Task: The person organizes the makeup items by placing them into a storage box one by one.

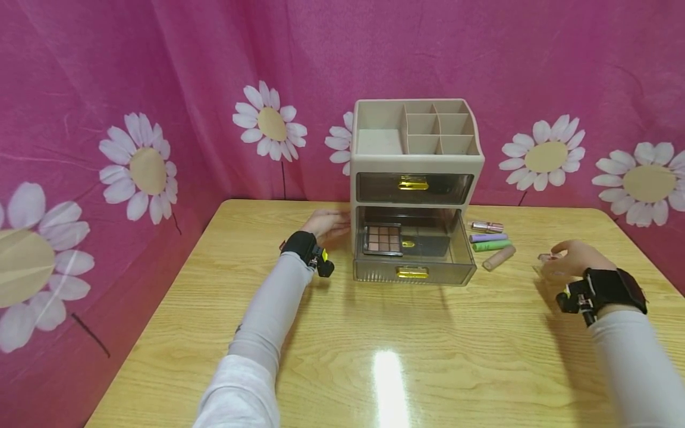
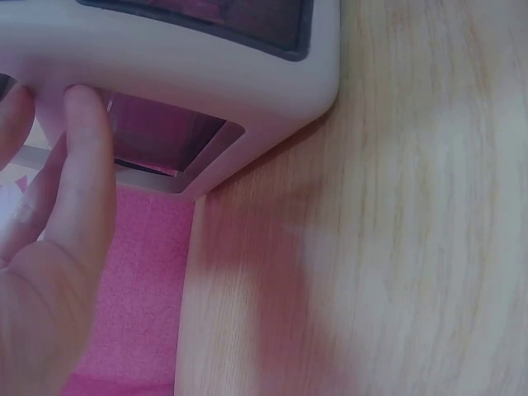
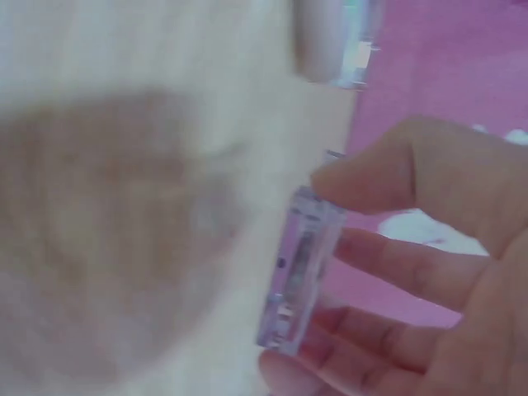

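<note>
A beige makeup organizer [image 1: 366,164] stands at the back of the table, its lower see-through drawer [image 1: 382,274] pulled out. Inside that drawer lies an eyeshadow palette [image 1: 383,239] with several pans. My left hand [image 1: 326,224] rests against the organizer's left side; in the left wrist view its fingertips [image 2: 87,107] touch the frame by a side opening. Off to the right, my right hand [image 1: 578,260] holds a small clear plastic case [image 3: 299,276] between thumb and fingers, just over the table. What the case contains is too blurred to tell.
Right of the drawer lie a shiny rose-gold tube [image 1: 487,227], a purple tube [image 1: 488,238], a green tube [image 1: 491,245] and a beige tube [image 1: 499,258]. The organizer's upper drawer [image 1: 444,189] is closed. A pink flowered curtain [image 1: 316,53] hangs behind the table [image 1: 332,351].
</note>
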`<action>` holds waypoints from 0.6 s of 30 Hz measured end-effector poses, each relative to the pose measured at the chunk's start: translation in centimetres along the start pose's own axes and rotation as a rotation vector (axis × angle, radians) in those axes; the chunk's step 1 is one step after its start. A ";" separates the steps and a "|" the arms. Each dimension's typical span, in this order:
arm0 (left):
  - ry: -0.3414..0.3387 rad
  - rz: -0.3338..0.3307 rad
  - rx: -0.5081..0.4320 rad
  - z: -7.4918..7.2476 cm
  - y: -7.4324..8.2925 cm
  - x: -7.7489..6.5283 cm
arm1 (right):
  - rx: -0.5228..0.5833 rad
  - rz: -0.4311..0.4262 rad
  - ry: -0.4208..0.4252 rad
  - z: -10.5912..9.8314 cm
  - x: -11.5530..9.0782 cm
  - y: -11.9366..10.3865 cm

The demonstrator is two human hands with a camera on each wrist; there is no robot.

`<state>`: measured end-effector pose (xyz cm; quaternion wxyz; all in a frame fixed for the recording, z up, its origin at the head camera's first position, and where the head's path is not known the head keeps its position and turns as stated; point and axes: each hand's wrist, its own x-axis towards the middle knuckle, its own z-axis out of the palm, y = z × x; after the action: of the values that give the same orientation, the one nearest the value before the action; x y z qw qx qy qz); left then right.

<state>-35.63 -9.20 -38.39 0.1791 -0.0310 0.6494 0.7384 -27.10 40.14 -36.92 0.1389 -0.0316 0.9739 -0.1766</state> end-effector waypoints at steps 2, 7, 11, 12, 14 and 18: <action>-0.002 0.000 0.000 0.0 0.0 0.0 | -0.022 -0.024 0.005 -0.8 -0.2 -0.7; -0.002 -0.002 -0.007 0.0 0.1 -0.1 | -0.030 -0.109 0.023 -2.7 -0.8 -3.2; 0.002 -0.005 -0.016 0.1 0.1 -0.2 | -0.031 -0.203 0.053 -4.0 -1.6 -6.1; 0.003 -0.006 -0.016 0.1 0.0 -0.2 | -0.044 -0.225 0.064 -4.4 -1.8 -6.9; 0.003 -0.008 -0.016 0.1 0.1 -0.2 | -0.080 -0.265 0.083 -5.0 -2.3 -8.5; 0.001 -0.010 -0.018 0.1 0.1 -0.1 | -0.134 -0.370 0.140 -6.2 -3.3 -11.8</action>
<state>-35.55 -9.13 -38.29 0.1822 -0.0363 0.6426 0.7434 -25.54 31.53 -26.34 0.0334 -0.2067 0.9684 -0.1356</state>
